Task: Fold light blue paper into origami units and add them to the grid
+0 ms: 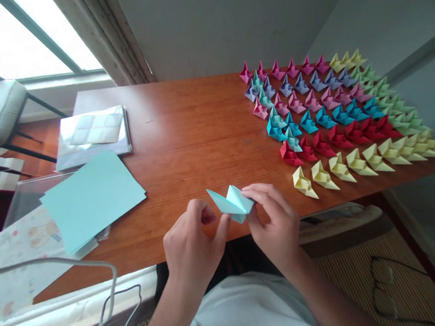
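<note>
A partly folded light-turquoise origami paper (231, 202) is held over the table's front edge, its flaps standing apart in points. My right hand (274, 224) pinches the paper's right side between thumb and fingers. On the other side is my left hand (194, 241), its thumb tip touching the paper's lower left while the index finger curls apart from it, leaving a gap between them. Close by on the right, a row of pale yellow folded paper boats (340, 167) runs along the table edge. A stack of turquoise paper sheets (93, 201) lies to the left.
Rows of folded boats, among them red ones (322, 144) and blue ones (326, 118), cover the right of the wooden table (184, 135). Left are a flat silvery case (93, 136), a printed sheet (27, 255) and a white cable (58, 260). Eyeglasses (384, 290) lie at lower right.
</note>
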`<move>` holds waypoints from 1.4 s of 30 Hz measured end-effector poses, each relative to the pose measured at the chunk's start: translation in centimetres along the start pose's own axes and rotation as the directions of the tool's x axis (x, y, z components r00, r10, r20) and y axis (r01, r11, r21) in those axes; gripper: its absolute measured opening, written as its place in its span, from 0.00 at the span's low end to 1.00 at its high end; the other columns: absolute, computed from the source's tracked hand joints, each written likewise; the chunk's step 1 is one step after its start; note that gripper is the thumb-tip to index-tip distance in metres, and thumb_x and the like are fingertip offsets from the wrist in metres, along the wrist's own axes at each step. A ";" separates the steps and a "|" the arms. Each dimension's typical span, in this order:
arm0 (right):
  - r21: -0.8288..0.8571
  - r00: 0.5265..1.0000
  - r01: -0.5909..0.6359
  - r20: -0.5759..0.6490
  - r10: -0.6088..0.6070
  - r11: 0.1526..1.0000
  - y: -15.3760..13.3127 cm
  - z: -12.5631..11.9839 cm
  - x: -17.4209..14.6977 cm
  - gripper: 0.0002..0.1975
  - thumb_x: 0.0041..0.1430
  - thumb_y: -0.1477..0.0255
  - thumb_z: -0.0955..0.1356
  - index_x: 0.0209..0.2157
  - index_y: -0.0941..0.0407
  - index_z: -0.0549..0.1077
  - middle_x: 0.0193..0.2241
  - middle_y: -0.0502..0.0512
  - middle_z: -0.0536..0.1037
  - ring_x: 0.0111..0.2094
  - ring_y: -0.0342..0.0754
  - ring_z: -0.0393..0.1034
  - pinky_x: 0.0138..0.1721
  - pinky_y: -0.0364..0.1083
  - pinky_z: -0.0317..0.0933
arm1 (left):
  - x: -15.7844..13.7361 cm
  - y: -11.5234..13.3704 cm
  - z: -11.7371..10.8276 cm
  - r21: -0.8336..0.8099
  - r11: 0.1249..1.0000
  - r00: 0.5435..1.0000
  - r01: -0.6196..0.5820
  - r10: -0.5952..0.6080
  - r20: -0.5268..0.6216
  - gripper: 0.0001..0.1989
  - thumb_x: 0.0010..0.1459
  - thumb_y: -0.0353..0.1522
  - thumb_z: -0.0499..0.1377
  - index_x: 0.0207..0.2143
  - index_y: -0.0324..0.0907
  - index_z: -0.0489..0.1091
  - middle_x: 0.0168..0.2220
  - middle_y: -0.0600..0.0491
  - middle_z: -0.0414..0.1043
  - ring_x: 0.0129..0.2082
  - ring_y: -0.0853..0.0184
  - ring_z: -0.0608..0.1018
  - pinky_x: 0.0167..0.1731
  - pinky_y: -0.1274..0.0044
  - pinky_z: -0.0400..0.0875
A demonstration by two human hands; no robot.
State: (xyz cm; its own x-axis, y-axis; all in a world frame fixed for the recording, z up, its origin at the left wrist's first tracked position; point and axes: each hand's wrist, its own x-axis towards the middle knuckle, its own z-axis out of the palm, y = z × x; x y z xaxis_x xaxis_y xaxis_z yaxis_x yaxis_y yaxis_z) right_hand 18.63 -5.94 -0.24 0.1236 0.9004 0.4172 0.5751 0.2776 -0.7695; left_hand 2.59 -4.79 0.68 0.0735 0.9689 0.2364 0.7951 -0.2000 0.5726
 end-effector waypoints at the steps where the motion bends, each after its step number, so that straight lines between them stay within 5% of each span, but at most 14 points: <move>1: 0.010 1.000 -0.006 -0.001 0.006 1.000 0.0 0.0 0.0 0.17 0.61 0.83 0.65 0.46 0.49 0.75 0.42 0.57 0.78 0.46 0.52 0.75 0.50 0.53 0.69 | -0.1 0.0 0.2 -0.030 0.999 0.999 -0.013 0.011 -0.049 0.09 0.56 0.35 0.65 0.33 0.44 0.66 0.27 0.58 0.75 0.23 0.69 0.76 0.25 0.79 0.65; 5: 0.067 1.000 0.005 0.009 -0.005 0.998 0.1 0.0 0.1 0.17 0.63 0.82 0.65 0.46 0.49 0.75 0.42 0.56 0.78 0.46 0.50 0.75 0.49 0.51 0.70 | -0.2 -0.3 0.9 -0.259 0.960 0.995 -0.102 0.095 -0.037 0.14 0.61 0.27 0.60 0.50 0.44 0.71 0.38 0.54 0.80 0.31 0.70 0.80 0.36 0.80 0.72; 7: 0.114 1.000 0.018 0.023 -0.021 0.993 0.4 -0.2 0.1 0.17 0.63 0.82 0.65 0.47 0.50 0.76 0.43 0.56 0.78 0.46 0.50 0.75 0.48 0.51 0.70 | 0.0 -0.5 1.0 -0.401 0.913 0.995 -0.077 0.094 0.023 0.14 0.62 0.26 0.59 0.50 0.45 0.73 0.41 0.53 0.81 0.34 0.70 0.81 0.38 0.81 0.73; 13: 0.226 0.995 -0.021 0.095 0.000 0.974 1.0 -1.1 -0.1 0.19 0.63 0.83 0.64 0.50 0.51 0.76 0.47 0.57 0.76 0.49 0.51 0.72 0.50 0.52 0.69 | 0.1 -0.7 0.9 -0.772 0.589 0.960 0.237 -0.020 0.279 0.11 0.66 0.31 0.57 0.49 0.46 0.76 0.42 0.52 0.79 0.38 0.68 0.80 0.40 0.81 0.74; 20: 0.179 0.993 0.049 0.098 -0.067 0.983 0.4 -0.9 -0.2 0.17 0.61 0.82 0.65 0.49 0.53 0.76 0.48 0.59 0.75 0.50 0.52 0.72 0.52 0.52 0.67 | 0.2 0.7 1.7 -0.847 0.304 0.899 0.437 -0.182 0.399 0.09 0.59 0.33 0.65 0.41 0.44 0.70 0.37 0.55 0.74 0.35 0.72 0.77 0.35 0.84 0.72; 24: 0.252 0.993 -0.117 0.061 0.105 0.961 0.6 -0.5 -0.1 0.12 0.63 0.77 0.68 0.46 0.52 0.76 0.45 0.56 0.76 0.45 0.50 0.73 0.46 0.50 0.70 | 0.1 0.8 2.2 -0.851 0.290 0.896 0.438 -0.219 0.386 0.14 0.56 0.31 0.68 0.42 0.45 0.68 0.39 0.56 0.72 0.35 0.73 0.77 0.36 0.83 0.73; 29: 0.383 0.898 -0.423 0.299 0.323 0.821 1.5 -0.3 0.6 0.06 0.63 0.68 0.70 0.41 0.52 0.77 0.36 0.53 0.79 0.36 0.48 0.74 0.37 0.46 0.70 | 0.1 0.6 2.1 -0.809 0.324 0.871 0.491 -0.200 0.449 0.21 0.53 0.32 0.69 0.48 0.45 0.69 0.38 0.54 0.73 0.36 0.70 0.78 0.36 0.81 0.74; 33: 0.413 0.874 -0.476 0.322 0.364 0.777 1.7 -0.6 1.3 0.06 0.62 0.66 0.71 0.34 0.53 0.77 0.31 0.50 0.78 0.32 0.45 0.73 0.34 0.44 0.67 | 0.5 0.5 1.5 -0.757 0.350 0.831 0.553 -0.161 0.532 0.11 0.55 0.35 0.68 0.37 0.40 0.72 0.31 0.55 0.74 0.31 0.71 0.77 0.31 0.83 0.73; 37: 0.408 0.864 -0.495 0.323 0.386 0.767 1.3 -1.1 2.0 0.05 0.61 0.68 0.72 0.32 0.54 0.77 0.29 0.50 0.78 0.31 0.45 0.72 0.34 0.43 0.66 | 1.1 0.3 1.0 -0.708 0.366 0.783 0.604 -0.109 0.612 0.10 0.57 0.36 0.67 0.32 0.38 0.73 0.26 0.56 0.73 0.26 0.73 0.75 0.28 0.84 0.72; 42: 0.469 0.836 -0.537 0.404 0.371 0.701 1.4 -1.2 2.5 0.06 0.60 0.66 0.73 0.34 0.54 0.77 0.31 0.49 0.79 0.33 0.45 0.74 0.35 0.42 0.68 | 1.4 0.2 0.9 -0.700 0.396 0.794 0.594 -0.154 0.588 0.11 0.56 0.36 0.68 0.29 0.37 0.73 0.22 0.56 0.73 0.24 0.74 0.75 0.26 0.85 0.70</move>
State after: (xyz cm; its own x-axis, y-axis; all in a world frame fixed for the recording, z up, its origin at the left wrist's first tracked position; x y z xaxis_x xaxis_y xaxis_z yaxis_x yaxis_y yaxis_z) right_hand 20.70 -3.70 0.33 -0.0097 0.9913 -0.1315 -0.0426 -0.1318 -0.9904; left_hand 3.43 -3.30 0.40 0.2897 0.8862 -0.3616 -0.0629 0.3946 0.9167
